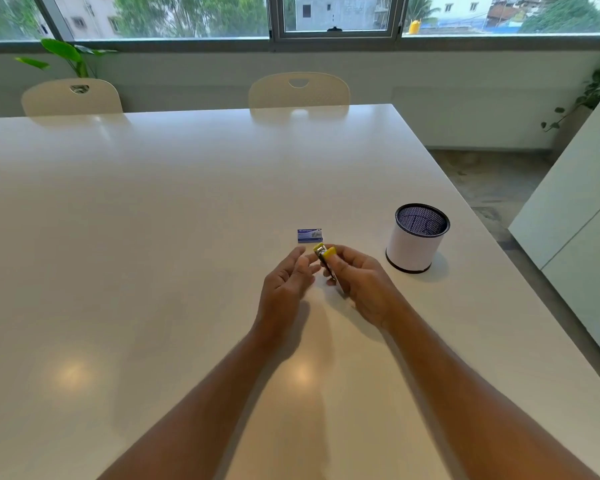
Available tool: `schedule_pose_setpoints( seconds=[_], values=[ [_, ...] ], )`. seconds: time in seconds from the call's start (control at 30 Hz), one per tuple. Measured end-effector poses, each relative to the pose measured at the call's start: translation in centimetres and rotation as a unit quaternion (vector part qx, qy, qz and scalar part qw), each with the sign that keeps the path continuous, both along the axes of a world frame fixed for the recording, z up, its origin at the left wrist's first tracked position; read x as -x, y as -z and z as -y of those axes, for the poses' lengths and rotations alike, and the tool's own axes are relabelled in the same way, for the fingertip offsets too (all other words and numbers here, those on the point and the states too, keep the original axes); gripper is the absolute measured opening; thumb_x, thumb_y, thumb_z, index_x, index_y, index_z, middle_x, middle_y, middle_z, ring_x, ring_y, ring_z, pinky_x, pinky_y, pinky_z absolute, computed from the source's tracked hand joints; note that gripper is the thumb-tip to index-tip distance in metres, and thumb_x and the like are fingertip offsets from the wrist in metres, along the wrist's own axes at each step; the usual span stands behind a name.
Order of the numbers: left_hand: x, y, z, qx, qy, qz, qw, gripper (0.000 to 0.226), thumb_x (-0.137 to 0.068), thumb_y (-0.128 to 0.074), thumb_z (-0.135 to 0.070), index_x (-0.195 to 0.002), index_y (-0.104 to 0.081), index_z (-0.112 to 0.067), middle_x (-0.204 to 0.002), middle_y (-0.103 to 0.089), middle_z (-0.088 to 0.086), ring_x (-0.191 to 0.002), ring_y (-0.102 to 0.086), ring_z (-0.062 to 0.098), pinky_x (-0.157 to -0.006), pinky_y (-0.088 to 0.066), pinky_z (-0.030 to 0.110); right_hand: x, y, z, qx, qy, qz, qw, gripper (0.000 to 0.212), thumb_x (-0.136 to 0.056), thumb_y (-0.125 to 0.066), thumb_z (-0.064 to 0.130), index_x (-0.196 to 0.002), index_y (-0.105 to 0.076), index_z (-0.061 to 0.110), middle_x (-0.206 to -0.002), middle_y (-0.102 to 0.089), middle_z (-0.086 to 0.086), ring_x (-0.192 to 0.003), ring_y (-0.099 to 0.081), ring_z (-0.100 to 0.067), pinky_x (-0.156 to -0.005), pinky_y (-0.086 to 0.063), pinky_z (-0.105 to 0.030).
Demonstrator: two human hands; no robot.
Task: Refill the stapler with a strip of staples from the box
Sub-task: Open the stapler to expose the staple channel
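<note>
A small yellow stapler (325,255) with a metal underside is held above the white table (153,220), tilted with its yellow end pointing away from me. My right hand (362,284) grips it from the right side. My left hand (286,277) is just left of it, fingers apart and curled, fingertips close to the stapler's front; whether they touch it is unclear. The blue staple box (309,235) lies flat on the table just beyond both hands, and looks closed.
A white cylindrical holder with a black mesh rim (417,237) stands to the right of my hands. Two pale chairs (298,90) sit at the table's far edge. The table's right edge drops to the floor beside a white cabinet (575,237).
</note>
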State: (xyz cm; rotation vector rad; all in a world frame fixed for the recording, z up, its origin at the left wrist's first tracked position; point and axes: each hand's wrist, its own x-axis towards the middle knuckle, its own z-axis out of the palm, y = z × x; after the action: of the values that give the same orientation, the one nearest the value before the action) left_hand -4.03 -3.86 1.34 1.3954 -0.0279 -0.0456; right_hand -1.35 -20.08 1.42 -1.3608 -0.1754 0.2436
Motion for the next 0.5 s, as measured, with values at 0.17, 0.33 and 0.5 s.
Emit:
schedule_pose_setpoints(
  seconds=[0.17,0.33,0.5],
  values=[
    [0.3,-0.1,0.9,0.094,0.032,-0.005,0.995,0.054,-0.098,-0.053,-0.05,-0.133,-0.067,-0.012,-0.097,-0.059,0.013,-0.086,-0.056,0.019,-0.079,-0.047,0.033,0.7,0.1,-0.9,-0.243,-0.065,-0.135,0.958,0.042,-0.093,-0.06,0.032,-0.119,-0.065,-0.001,-0.1,-0.064,-0.018,-0.086,-0.063,-0.025,-0.076,-0.056,-0.04],
    [0.1,0.3,0.8,0.109,0.026,-0.025,0.993,0.057,-0.096,-0.049,-0.05,-0.133,-0.065,-0.009,-0.084,-0.067,0.001,-0.075,-0.063,0.011,-0.083,-0.052,0.033,1.4,-0.3,-0.9,-0.272,-0.076,-0.15,0.947,0.029,-0.092,-0.06,0.027,-0.104,-0.073,0.004,-0.091,-0.07,-0.013,-0.078,-0.064,-0.021,-0.067,-0.056,-0.034],
    [0.2,0.2,0.8,0.086,0.03,-0.021,0.996,0.057,-0.097,-0.05,-0.055,-0.131,-0.068,-0.013,-0.102,-0.067,0.017,-0.098,-0.065,0.026,-0.097,-0.05,0.045,1.2,-0.2,-0.6,-0.296,-0.077,-0.157,0.939,0.033,-0.09,-0.063,0.028,-0.111,-0.071,0.005,-0.094,-0.069,-0.012,-0.083,-0.064,-0.021,-0.072,-0.058,-0.037]
  ],
)
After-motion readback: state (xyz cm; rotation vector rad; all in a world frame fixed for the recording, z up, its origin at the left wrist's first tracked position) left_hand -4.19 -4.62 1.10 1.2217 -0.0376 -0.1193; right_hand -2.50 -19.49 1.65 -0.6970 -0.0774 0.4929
